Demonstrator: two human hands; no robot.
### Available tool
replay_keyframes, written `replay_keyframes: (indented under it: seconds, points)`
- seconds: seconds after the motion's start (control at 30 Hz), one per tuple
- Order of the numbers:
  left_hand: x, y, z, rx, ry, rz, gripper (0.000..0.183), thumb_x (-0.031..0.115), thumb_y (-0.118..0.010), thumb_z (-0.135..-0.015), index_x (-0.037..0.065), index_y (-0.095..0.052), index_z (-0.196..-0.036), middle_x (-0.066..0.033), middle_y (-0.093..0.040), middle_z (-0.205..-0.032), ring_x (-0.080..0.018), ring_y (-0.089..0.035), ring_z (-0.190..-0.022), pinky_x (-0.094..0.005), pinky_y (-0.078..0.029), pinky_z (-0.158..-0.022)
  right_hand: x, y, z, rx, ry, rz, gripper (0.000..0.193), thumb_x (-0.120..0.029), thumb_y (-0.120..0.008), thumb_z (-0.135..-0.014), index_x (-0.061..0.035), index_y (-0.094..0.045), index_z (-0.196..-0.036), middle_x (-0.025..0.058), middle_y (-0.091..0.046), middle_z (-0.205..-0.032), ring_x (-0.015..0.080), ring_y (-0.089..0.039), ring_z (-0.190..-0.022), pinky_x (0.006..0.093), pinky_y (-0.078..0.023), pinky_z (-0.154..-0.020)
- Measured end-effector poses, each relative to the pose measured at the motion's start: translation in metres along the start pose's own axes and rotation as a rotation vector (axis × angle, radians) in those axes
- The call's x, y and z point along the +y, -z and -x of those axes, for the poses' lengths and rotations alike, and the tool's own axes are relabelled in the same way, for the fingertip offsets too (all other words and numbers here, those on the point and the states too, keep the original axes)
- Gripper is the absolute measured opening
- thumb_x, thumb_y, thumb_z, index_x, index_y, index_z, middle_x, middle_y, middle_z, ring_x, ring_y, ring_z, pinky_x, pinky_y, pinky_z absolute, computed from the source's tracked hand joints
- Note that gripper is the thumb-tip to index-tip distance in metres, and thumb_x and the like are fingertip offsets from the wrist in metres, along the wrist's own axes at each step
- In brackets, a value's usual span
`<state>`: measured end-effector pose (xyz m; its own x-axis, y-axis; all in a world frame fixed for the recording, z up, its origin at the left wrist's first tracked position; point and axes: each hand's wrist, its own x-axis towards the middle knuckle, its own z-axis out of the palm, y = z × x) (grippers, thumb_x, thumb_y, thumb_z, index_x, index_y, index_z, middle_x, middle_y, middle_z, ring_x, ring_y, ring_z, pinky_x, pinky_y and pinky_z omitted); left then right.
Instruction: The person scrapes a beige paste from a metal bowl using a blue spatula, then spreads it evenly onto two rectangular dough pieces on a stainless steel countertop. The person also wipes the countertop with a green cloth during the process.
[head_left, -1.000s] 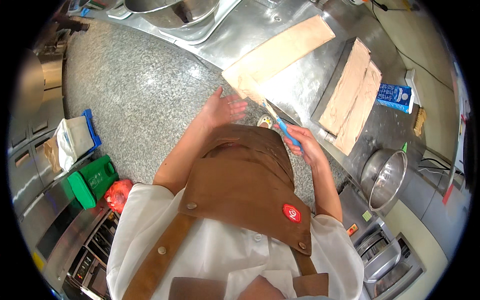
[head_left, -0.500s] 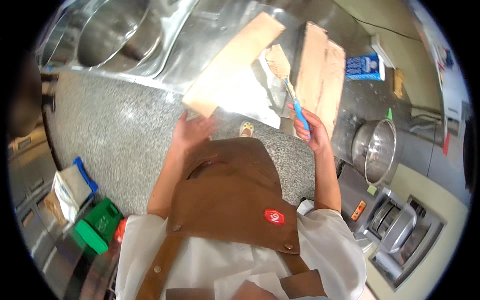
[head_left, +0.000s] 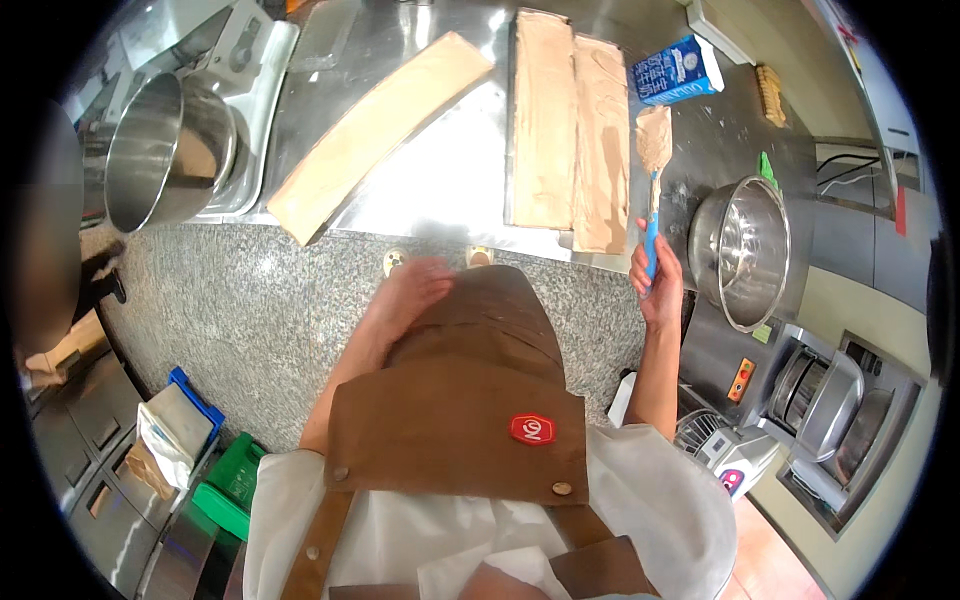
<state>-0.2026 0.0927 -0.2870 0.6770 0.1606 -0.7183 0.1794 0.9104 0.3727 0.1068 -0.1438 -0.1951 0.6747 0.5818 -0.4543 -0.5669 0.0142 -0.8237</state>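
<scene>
The right hand [head_left: 660, 280] is closed around the blue handle of a spatula [head_left: 653, 218], thumb and fingers wrapped on it, the tool pointing away from the body. Its head, just beyond the grip, is thickly coated with pinkish-tan cream [head_left: 655, 138]. I see the left hand [head_left: 412, 290] well to the left of that grip, in front of the brown apron [head_left: 455, 430], its fingers pointing inward and nothing visible in them. Just left of the spatula and beyond the grip, two long cream-covered slabs [head_left: 602, 150] lie side by side on the steel table [head_left: 440, 205], their near ends close to its front edge. The farther one from the grip looks fairly smooth; the nearer shows uneven swirls. Farther left, well apart from that pair, a third pale strip [head_left: 375, 130] lies at a slant, its near end reaching the table's front edge. Beyond the spatula's head there's a blue-and-white carton [head_left: 675, 72], lying tilted. Just right of the grip sits a shiny metal bowl [head_left: 708, 245], with a small green object [head_left: 768, 170] behind its rim. Farthest left from the grip, a large mixing bowl [head_left: 145, 150] stands by a white tray [head_left: 272, 120].
</scene>
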Motion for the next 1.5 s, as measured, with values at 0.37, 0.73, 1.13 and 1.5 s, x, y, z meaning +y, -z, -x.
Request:
replay_keyframes:
  seconds: [0.37, 0.73, 1.13, 1.5]
  points:
    - [-0.064, -0.144, -0.086, -0.158, 0.064, 0.014, 0.053, 0.019, -0.052, -0.098, 0.006, -0.032, -0.146, -0.0108, -0.052, -0.132, -0.0224, -0.051, -0.121, -0.0357, -0.038, -0.107, -0.021, 0.083, -0.02, 0.048, -0.083, 0.235, 0.039, -0.025, -0.051, -0.101, -0.0018, -0.054, -0.131, -0.0046, -0.044, -0.067, 0.0023, -0.034, -0.049, 0.0184, -0.026, -0.042]
    - [-0.088, -0.171, -0.094, -0.133, -0.017, -0.322, 0.071, 0.014, -0.045, -0.098, 0.015, -0.005, -0.157, -0.0128, -0.045, -0.139, -0.0225, -0.05, -0.12, -0.0373, -0.036, -0.108, -0.024, 0.167, -0.046, 0.245, 0.035, 0.482, 0.032, -0.021, -0.064, -0.095, -0.007, -0.065, -0.123, -0.0106, -0.045, -0.068, -0.0006, -0.033, -0.052, 0.0183, -0.023, -0.045]
    - [-0.115, -0.219, -0.073, 0.161, 0.044, -0.56, 0.045, 0.015, -0.049, -0.099, 0.002, -0.04, -0.141, -0.0117, -0.058, -0.124, -0.02, -0.056, -0.113, -0.0321, -0.043, -0.101, -0.089, 0.275, -0.063, 0.151, 0.053, 0.408, 0.032, -0.021, -0.058, -0.098, -0.0046, -0.063, -0.125, -0.009, -0.044, -0.066, 0.0005, -0.033, -0.05, 0.0183, -0.024, -0.045]
    - [-0.226, -0.499, -0.239, -0.449, -0.153, -0.666, 0.045, 0.023, -0.057, -0.098, 0.004, -0.044, -0.137, -0.0069, -0.06, -0.113, -0.0145, -0.055, -0.104, -0.0298, -0.044, -0.093, -0.157, 0.357, -0.089, -0.068, 0.04, 0.126, 0.041, -0.021, -0.055, -0.099, 0.0037, -0.054, -0.131, 0.0038, -0.058, -0.083, 0.0132, -0.056, -0.077, 0.0239, -0.045, -0.068]
